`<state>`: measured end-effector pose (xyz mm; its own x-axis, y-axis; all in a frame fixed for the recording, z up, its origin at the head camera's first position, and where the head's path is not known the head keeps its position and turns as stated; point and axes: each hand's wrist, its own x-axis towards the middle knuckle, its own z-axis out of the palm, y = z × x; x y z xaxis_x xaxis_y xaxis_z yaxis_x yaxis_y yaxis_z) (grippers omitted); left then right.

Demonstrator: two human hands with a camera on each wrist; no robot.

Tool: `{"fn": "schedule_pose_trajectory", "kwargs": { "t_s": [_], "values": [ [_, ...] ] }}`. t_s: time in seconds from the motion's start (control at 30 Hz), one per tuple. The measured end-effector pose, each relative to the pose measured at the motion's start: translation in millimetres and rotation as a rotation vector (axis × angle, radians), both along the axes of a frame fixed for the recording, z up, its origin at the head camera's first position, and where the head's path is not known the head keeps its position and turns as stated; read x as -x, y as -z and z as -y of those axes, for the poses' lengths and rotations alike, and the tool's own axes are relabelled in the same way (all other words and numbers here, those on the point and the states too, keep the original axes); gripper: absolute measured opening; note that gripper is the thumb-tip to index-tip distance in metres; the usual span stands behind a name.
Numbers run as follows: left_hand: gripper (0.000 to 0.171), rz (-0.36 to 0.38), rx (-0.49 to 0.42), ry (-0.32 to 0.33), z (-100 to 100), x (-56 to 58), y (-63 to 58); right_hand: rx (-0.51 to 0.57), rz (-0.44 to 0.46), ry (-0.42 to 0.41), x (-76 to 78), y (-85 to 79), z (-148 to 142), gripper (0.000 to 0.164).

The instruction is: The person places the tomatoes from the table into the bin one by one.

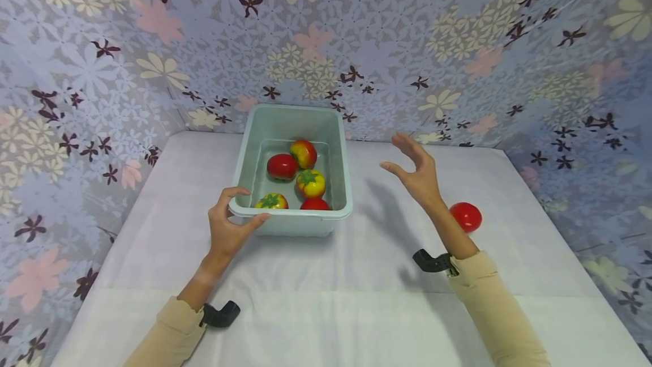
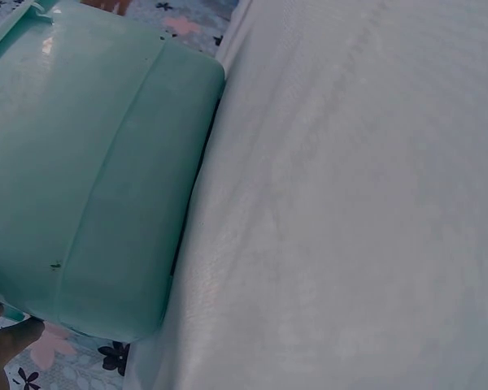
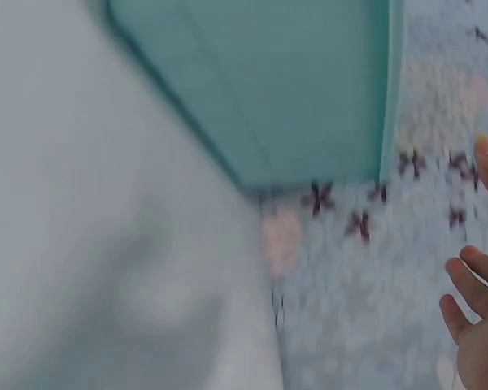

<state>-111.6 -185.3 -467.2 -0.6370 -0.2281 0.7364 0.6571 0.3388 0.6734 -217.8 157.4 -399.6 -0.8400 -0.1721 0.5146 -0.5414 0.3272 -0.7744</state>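
Observation:
A pale green plastic bin (image 1: 292,225) stands on the white-covered table. Inside it lie several toy fruits: a dark red one (image 1: 282,166), a red-and-yellow one (image 1: 303,154), a yellow-and-red one with a green leafy top (image 1: 311,184), and others partly behind the front wall. My left hand (image 1: 226,231) grips the bin's near left corner, thumb outside and fingers at the rim. To the right of the bin, my right hand (image 1: 420,171) hangs in the air, holding nothing, with thumb and fingers spread apart. A round, shiny red toy fruit (image 1: 466,217) lies beside the right forearm.
Flowered fabric (image 1: 387,44) rises behind the table and at both sides. White cloth (image 1: 326,321) covers the tabletop. Each wrist carries a black camera mount (image 1: 432,261). The bin's side (image 2: 89,162) fills much of the left wrist view.

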Motion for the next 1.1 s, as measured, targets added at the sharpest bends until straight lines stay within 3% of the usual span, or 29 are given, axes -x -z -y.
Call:
{"fn": "schedule_pose_trajectory", "kwargs": {
  "t_s": [0.17, 0.47, 0.67, 0.87, 1.1],
  "values": [
    [0.081, 0.003, 0.002, -0.003, 0.4, 0.2, 0.9, -0.054, 0.051, 0.11, -4.5, 10.9, -39.5, 0.062],
    [0.08, 0.0, 0.017, -0.028, 9.2, 16.3, 28.6, -0.05, 0.101, 0.325, -21.6, 44.1, -103.9, 0.052],
    [0.076, 0.002, 0.013, -0.018, 10.6, 17.3, 33.6, -0.02, 0.259, 0.495, -20.2, 77.2, -143.5, 0.055],
    [0.075, 0.005, 0.0, -0.015, 10.4, 16.9, 31.9, -0.084, 0.409, 0.533, -20.8, 103.2, -165.3, 0.062],
    [0.074, -0.009, 0.004, -0.011, 10.2, 18.1, 32.8, -0.151, 0.488, 0.535, -22.2, 110.8, -170.9, 0.065]
  ]
}}
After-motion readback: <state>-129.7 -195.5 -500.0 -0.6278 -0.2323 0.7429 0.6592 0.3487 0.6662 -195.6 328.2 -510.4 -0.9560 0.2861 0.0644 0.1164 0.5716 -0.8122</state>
